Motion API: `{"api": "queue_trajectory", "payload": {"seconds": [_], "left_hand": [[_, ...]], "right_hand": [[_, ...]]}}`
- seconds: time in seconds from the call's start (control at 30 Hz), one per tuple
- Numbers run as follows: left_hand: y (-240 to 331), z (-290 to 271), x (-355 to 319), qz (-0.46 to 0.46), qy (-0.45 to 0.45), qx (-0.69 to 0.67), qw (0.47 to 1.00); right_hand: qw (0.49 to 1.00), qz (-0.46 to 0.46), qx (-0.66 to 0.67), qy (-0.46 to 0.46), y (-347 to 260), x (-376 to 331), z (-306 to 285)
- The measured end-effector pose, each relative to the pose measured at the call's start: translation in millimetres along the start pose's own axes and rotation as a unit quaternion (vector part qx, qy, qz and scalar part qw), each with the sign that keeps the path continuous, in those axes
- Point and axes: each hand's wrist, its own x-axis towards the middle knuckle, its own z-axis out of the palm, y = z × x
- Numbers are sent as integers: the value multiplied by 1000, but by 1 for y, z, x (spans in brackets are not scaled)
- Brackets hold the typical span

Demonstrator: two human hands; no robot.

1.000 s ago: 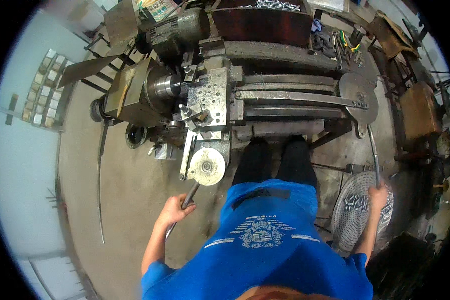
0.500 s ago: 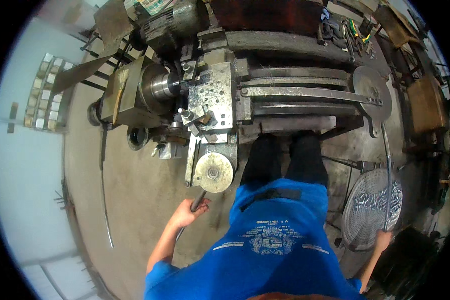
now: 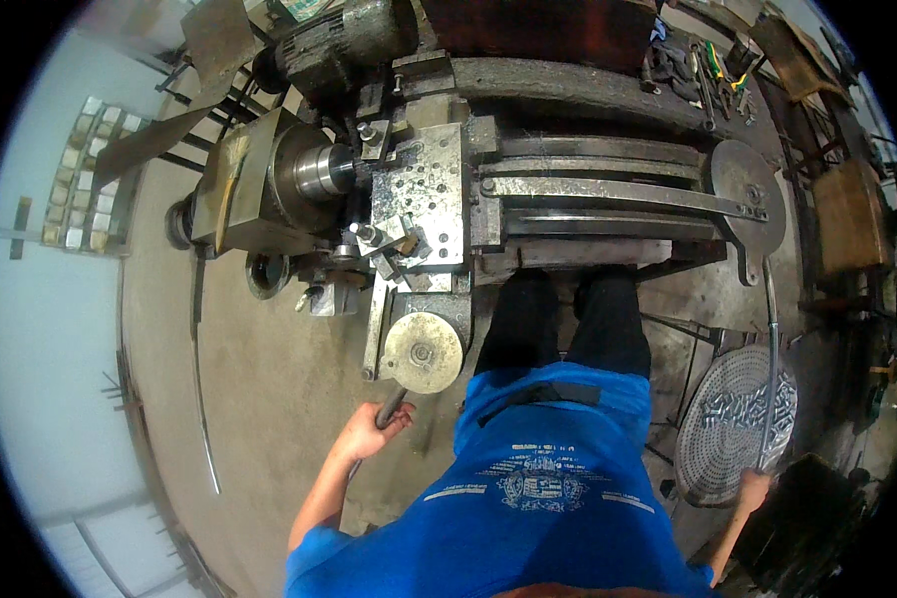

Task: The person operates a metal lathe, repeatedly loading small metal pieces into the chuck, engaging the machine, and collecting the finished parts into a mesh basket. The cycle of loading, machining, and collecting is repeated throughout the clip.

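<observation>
I stand at a large grey metal-working machine [image 3: 528,189] in a blue shirt and black trousers. My left hand [image 3: 371,433] is closed on a dark crank handle [image 3: 390,409] that comes down from under the round handwheel [image 3: 422,352] at the machine's front. My right hand [image 3: 753,488] grips the lower end of a long thin curved lever [image 3: 772,369] that runs up to a round metal disc [image 3: 749,194] at the machine's right end. A perforated steel table [image 3: 424,189] with clamps sits beside the spindle [image 3: 321,171].
A round fan guard holding several small metal parts [image 3: 736,424] lies on the concrete floor at my right. A motor [image 3: 354,40] sits at the machine's back. Hand tools [image 3: 713,65] lie at the top right, a wooden stool [image 3: 852,214] farther right. A curved metal strip [image 3: 204,399] lies left.
The view has moved closer to the machine. My left hand has moved up to the crank handle under the handwheel. My right hand has dropped lower along the long lever.
</observation>
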Motion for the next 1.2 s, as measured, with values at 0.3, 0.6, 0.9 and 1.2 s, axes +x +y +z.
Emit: {"api": "queue_trajectory", "payload": {"seconds": [0.3, 0.6, 0.9, 1.2], "left_hand": [[8, 0, 0, -2, 6, 30, 1000], [2, 2, 1, 18, 28, 38, 999], [8, 2, -2, 0, 36, 44, 998], [6, 3, -2, -10, 39, 55, 998]], "right_hand": [[998, -40, 24, 50, 10, -4, 11], [999, -21, 4, 44, 13, -2, 21], [998, 30, 53, 31, -2, -20, 5], [997, 32, 44, 62, -4, -24, 11]]}}
